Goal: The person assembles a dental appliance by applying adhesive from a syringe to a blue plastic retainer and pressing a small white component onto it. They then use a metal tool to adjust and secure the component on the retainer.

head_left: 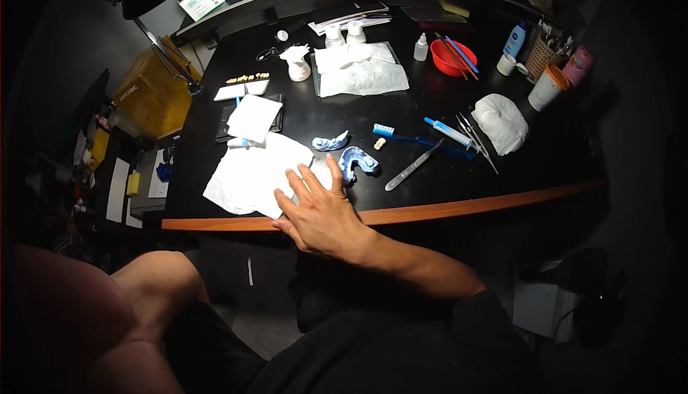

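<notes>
Your right hand (319,211) was open, fingers spread at the white cloth (247,175) by the table edge (444,210); your left hand was out of view. A sideways sweep could have knocked the arched blue dental piece (357,155) just beside your fingers!

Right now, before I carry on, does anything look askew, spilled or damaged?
I see no clear spill or breakage. The white paper-like sheet by the right hand lies askew, near the black table's brown wooden front edge. The slim silver scalpel-like tool slants loosely near that edge, where it might get knocked.
</notes>
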Demonstrator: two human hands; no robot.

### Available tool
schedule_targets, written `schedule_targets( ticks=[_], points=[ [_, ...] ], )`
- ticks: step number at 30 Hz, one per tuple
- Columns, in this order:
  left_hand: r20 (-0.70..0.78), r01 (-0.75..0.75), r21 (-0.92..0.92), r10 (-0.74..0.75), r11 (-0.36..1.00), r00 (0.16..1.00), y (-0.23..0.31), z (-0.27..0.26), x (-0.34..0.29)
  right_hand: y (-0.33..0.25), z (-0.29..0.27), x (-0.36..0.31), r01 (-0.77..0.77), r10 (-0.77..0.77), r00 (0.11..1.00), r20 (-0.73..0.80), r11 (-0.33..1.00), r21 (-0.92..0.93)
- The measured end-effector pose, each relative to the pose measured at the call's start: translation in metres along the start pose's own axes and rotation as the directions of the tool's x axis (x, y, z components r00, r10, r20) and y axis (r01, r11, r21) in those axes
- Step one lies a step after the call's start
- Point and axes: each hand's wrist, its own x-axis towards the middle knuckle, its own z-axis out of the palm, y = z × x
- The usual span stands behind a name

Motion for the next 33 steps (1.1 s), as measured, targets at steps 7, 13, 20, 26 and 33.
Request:
schedule_targets(
  ticks=[7, 13, 20, 26, 33],
  points=[
    [0.018, 0.045, 0.118, -0.048, 0.992, 0.999, 0.029, 0.006, -0.01, 0.025, -0.042, -0.041, 0.029, 0.017, 0.976, -0.219, 0.978, 0.205],
    [-0.052, 0.094, 0.25, -0.083, 0.964, 0.995, 0.038, 0.005, -0.015, 0.083, -0.114, -0.098, -0.084, 0.219, 0.875, -0.432, 0.947, 0.309],
    [-0.358, 0.285, 0.538, -0.092, 0.793, 0.929, 0.028, 0.033, -0.039, 0.272, -0.176, -0.272, -0.42, 0.332, 0.414, -0.847, 0.896, 0.146],
    [-0.416, 0.731, 0.43, -0.602, 0.53, 0.682, 0.001, 0.088, -0.111, 0.501, -0.249, -0.476, -0.644, 0.314, 0.182, -0.932, 0.754, 0.129],
    [-0.418, 0.905, 0.305, -0.812, 0.297, 0.408, -0.003, 0.138, -0.2, 0.575, -0.238, -0.477, -0.483, 0.634, 0.148, -0.759, 0.716, 0.504]
  ],
)
